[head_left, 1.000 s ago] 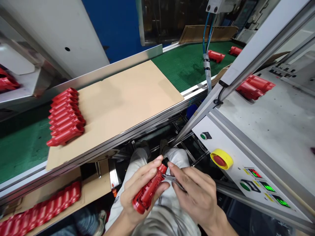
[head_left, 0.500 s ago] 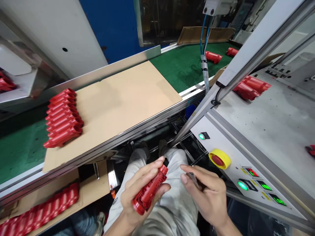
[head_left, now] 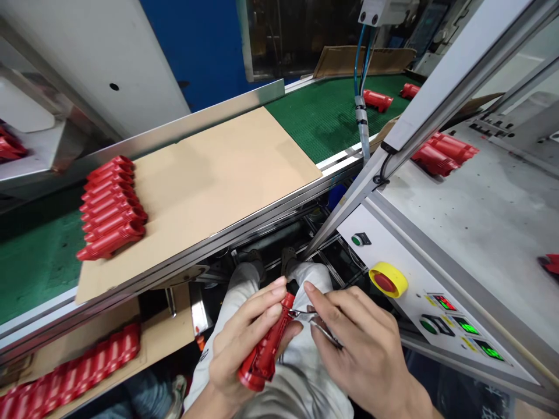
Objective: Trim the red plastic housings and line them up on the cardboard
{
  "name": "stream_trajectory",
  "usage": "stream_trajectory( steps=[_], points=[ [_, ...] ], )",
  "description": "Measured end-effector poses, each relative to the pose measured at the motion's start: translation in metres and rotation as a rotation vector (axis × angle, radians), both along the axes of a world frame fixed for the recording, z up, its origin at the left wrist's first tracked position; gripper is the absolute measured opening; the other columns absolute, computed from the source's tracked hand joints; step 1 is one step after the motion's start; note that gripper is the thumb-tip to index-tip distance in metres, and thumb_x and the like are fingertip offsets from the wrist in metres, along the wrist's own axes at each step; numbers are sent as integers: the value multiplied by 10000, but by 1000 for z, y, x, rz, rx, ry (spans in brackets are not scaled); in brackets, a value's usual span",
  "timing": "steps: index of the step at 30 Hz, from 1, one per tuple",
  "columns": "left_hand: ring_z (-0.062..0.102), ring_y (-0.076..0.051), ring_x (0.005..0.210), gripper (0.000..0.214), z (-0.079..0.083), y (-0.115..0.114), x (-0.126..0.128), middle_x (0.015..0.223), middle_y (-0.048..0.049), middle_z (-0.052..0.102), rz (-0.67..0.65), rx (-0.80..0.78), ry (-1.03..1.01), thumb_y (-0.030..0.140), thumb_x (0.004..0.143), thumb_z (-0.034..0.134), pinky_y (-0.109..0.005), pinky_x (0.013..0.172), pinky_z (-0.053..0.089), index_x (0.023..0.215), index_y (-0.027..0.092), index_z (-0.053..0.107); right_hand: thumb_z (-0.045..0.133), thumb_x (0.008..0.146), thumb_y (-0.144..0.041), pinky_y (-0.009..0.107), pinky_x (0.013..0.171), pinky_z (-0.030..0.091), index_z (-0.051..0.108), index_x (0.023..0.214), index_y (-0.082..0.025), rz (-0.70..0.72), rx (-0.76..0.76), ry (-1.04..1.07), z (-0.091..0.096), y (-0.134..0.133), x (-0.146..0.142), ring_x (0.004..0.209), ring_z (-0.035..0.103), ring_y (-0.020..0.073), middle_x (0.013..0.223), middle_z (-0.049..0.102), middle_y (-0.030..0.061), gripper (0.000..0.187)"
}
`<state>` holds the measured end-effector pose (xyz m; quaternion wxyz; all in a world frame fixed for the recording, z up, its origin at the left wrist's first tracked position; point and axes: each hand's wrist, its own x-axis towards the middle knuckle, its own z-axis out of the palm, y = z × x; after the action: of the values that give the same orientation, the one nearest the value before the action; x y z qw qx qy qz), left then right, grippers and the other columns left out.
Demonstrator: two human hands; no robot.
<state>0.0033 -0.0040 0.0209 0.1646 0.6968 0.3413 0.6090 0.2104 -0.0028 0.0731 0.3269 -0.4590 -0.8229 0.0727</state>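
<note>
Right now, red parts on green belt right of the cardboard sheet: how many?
2: one red part beside the hose bundle, another farther right, partly behind the post. More may hide.

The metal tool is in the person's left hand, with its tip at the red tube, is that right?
Not quite: the head view shows the metal tool in the right hand, not the left hand, with its tip at the red tube.
</note>
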Motion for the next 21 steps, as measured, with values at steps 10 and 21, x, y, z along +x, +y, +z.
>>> stream_trajectory(
  steps=[10, 21],
  points=[
    [743, -351, 1270, 698, -7, -3, 1, 1376, -169, 753, 102, 56, 75, -90, 756, 887, -448, 969, 735, 1402, 77, 685, 677, 982, -90, 347, 625, 522, 668, 1442, -125, -15, 20, -40, -5, -1, -4, 702, 618, 173, 854, 717, 42, 462],
    [793, -308, 1184, 694, -9, -5, 3, 1347, -147, 779, 129, 5, 55, -32, 761, 917, -388, 937, 742, 1401, 122, 697, 687, 995, -113, 252, 614, 587, 730, 1368, -174, 45, -154, 256, -15, 4, -7, 674, 692, 129, 837, 757, 23, 380]
  ],
)
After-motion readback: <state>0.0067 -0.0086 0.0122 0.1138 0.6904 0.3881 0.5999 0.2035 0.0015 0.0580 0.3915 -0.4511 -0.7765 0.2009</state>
